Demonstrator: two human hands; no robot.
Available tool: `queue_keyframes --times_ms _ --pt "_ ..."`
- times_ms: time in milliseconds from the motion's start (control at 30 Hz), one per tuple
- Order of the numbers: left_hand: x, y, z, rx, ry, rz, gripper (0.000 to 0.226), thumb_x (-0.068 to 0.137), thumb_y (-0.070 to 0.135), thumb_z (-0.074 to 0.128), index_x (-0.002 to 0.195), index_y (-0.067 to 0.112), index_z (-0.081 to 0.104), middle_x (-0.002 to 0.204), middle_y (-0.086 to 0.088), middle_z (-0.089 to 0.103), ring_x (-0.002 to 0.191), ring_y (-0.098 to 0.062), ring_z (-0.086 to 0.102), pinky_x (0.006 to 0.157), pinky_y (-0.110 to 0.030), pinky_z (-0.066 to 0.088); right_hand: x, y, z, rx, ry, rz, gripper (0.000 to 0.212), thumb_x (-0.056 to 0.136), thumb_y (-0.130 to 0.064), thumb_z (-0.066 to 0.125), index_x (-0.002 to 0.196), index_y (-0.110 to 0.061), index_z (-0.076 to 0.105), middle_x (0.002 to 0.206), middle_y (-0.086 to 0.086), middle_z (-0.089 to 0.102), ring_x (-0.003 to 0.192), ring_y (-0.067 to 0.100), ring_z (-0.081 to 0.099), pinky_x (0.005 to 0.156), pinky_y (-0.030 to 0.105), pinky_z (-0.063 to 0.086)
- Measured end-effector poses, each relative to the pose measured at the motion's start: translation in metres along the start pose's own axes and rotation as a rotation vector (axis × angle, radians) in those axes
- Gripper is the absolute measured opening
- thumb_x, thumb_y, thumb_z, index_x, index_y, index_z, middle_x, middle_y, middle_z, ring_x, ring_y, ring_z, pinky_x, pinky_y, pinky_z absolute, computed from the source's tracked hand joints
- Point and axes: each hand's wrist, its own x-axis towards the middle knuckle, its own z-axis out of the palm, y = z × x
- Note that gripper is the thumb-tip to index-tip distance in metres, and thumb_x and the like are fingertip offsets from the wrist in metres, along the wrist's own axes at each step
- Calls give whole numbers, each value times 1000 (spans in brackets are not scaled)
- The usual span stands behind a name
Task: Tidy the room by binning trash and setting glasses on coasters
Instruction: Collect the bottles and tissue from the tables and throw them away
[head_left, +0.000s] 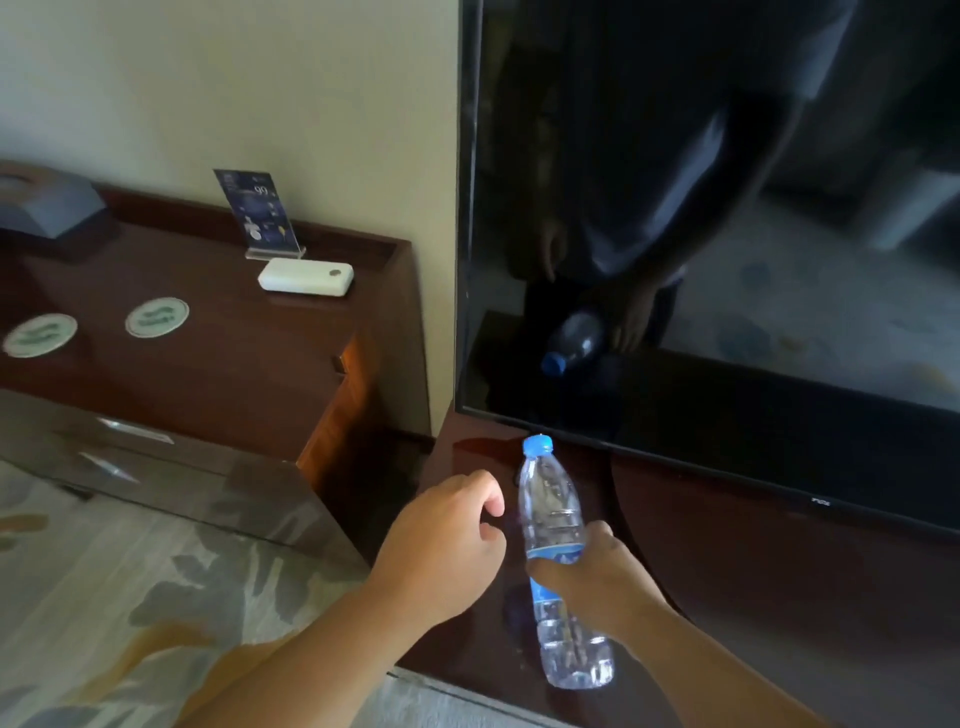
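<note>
Nearest the camera, two bare forearms reach in from the bottom edge over a patterned carpet and the corner of a dark glossy bench. The right hand is wrapped around the middle of a clear plastic bottle, its fingers closed over the blue label, so the bottle is gripped and tilted with its ribbed base toward the camera and its blue cap pointing away, toward the lower edge of the television. The base appears to be just above or at the bench top; contact cannot be told. The left hand hovers just beside the bottle on its left, fingers loosely curled inward, holding nothing and not touching the bottle. Behind the bottle stands a large black television whose dark screen mirrors the bottle and the person's arm. To the left, across a gap, is a second, higher wooden bench with a raised back edge. On it lie two round green-and-white coasters, side by side and apart from each other, with no glasses on them. Farther back on that bench rests a white rounded box, and just behind it an upright card in a clear stand, near the cream wall. At the far left a grey tissue box sits partly out of view.
</note>
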Motion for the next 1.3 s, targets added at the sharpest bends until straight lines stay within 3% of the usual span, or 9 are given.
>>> queue_keyframes --times_ms 300,467,733,933,1000,1300 --pt "-28 7 -66 -1 164 -85 22 81 9 45 90 27 54 79 14 46 73 -5 49 61 -15 35 -44 -60 -17 116 -106 -398 49 67 -51 71 103 -31 45 91 -9 65 78 9 68 73 35 60" --pt "-57 5 -91 70 284 -130 23 86 7 43 86 25 57 72 14 51 70 -8 51 58 -18 35 -68 -80 -11 184 -153 -540 49 71 -48 74 107 -34 44 95 -12 65 82 8 68 75 31 59" --pt "-90 -6 -114 106 331 -187 21 83 6 46 86 23 58 73 10 51 69 -9 50 55 -15 34 -89 -103 9 157 -177 -626 48 74 -44 75 107 -34 42 95 -14 62 83 7 66 75 26 58" --pt "-93 -29 -149 82 357 -168 16 80 5 48 80 19 58 70 8 51 71 -12 52 65 -31 46 -99 -147 17 164 -119 -679 47 70 -45 75 104 -31 46 91 -10 65 81 9 67 79 38 58" --pt "-95 -44 -168 92 371 -171 15 82 7 48 79 19 58 70 10 52 70 -12 53 63 -28 46 -105 -171 25 173 -98 -706 49 70 -45 75 106 -29 46 93 -9 65 82 10 67 79 39 58" --pt "-116 -141 -259 178 458 -204 14 84 16 47 75 23 56 63 10 51 65 -14 52 57 -27 40 -137 -287 87 167 -60 -790 52 77 -43 74 114 -32 40 96 -16 58 83 7 64 64 18 51"
